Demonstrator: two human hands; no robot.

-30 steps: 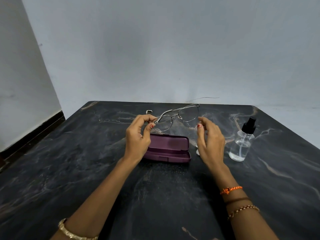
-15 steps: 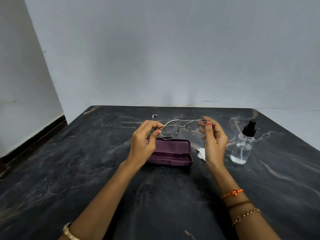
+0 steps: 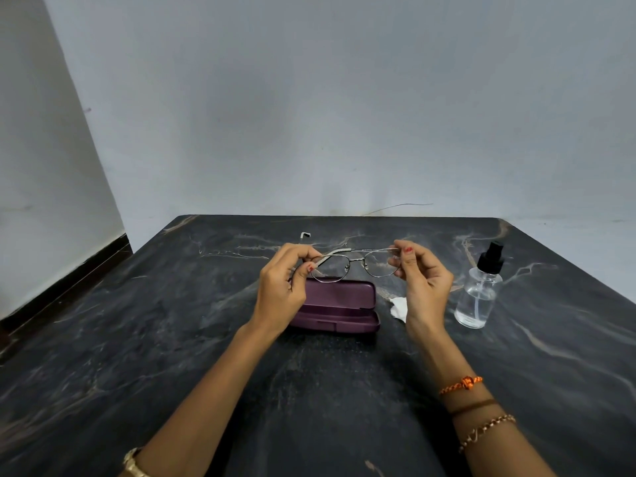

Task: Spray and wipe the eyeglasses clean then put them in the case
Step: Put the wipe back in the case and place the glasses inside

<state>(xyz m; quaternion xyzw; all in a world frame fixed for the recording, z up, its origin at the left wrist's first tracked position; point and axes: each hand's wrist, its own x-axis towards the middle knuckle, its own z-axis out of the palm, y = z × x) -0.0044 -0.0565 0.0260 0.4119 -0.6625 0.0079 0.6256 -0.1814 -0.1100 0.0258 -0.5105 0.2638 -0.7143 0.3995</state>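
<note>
Surface: dark marble-look table [image 3: 144,339], pale veins, seen from above and in front.
Room: plain grey-white walls [image 3: 309,115] behind and at the left; dark skirting strip [image 3: 69,284] along the left wall's foot; thin wire [image 3: 399,205] lying at the table's far edge.
Case: purple case [image 3: 339,306], shut, lying flat at mid-table; used as landmark below.
Eyeglasses: thin metal eyeglasses [image 3: 354,266] held in the air just above the case's far edge, lenses roughly level, left temple seen folded across behind the frame.
Left hand: left hand [image 3: 284,287] over the case's left end, thumb and forefinger pinched on the frame's left end.
Right hand: right hand [image 3: 425,280] beyond the case's right end, fingertips closed on the frame's right end, remaining fingers loosely curled.
Spray bottle: clear spray bottle [image 3: 480,292] with black pump, upright, well to the right of the case.
Cloth: white cloth [image 3: 399,306] on the table just right of the case, partly hidden by the right hand.
Small bit: pale bent piece [image 3: 304,235] beyond the case, identity cannot be told.
Change vs earlier: a second ago the frame was gripped by the left hand alone and tilted up to the right; it is now gripped at both ends and levelled. Case, bottle and cloth unmoved.
</note>
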